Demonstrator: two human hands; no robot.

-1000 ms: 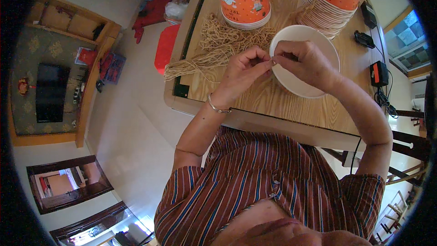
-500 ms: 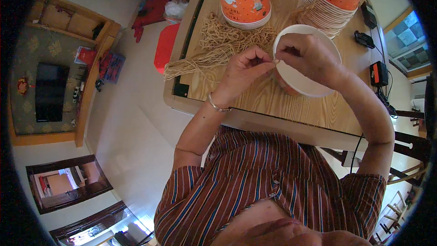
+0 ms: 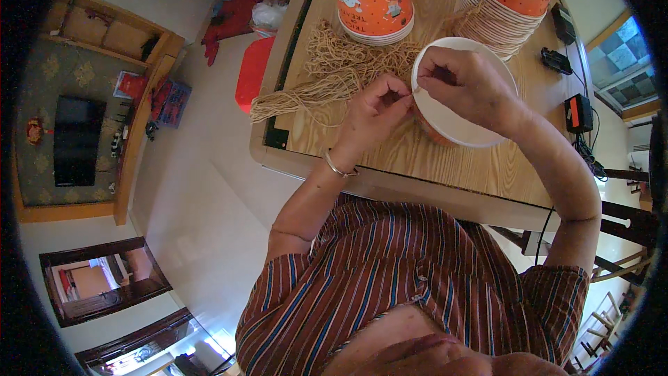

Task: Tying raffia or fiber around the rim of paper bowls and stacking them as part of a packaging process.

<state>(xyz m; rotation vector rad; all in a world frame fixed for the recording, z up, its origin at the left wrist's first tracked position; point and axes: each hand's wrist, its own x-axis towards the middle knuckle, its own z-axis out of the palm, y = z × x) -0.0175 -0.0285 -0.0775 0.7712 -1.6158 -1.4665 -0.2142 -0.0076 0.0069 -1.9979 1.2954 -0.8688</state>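
A paper bucket (image 3: 480, 129), white inside and orange outside, stands tilted on the table with its mouth toward me. At its left rim my left hand (image 3: 376, 108) is closed, thumb and fingers pinched together. Just inside that rim, my right hand (image 3: 473, 87) is curled over the opening, its fingertips pinched too. Between the fingertips of both hands a small pale bit shows, which looks like the end of a tan cord (image 3: 416, 90); most of it is hidden by the fingers. A loose bundle of tan cords (image 3: 348, 63) lies beyond my left hand.
An upturned orange and green bucket (image 3: 372, 7) stands at the back. A tall stack of nested buckets (image 3: 511, 10), with cords at its side, stands back right. Black chargers and cables (image 3: 579, 113) lie along the right edge. A red stool (image 3: 255, 73) is left of the wooden table (image 3: 480, 177).
The bucket has shifted slightly left, its mouth turned a little. My left hand has moved slightly, its wrist a bit to the right. Both hands keep their pinch at the rim.
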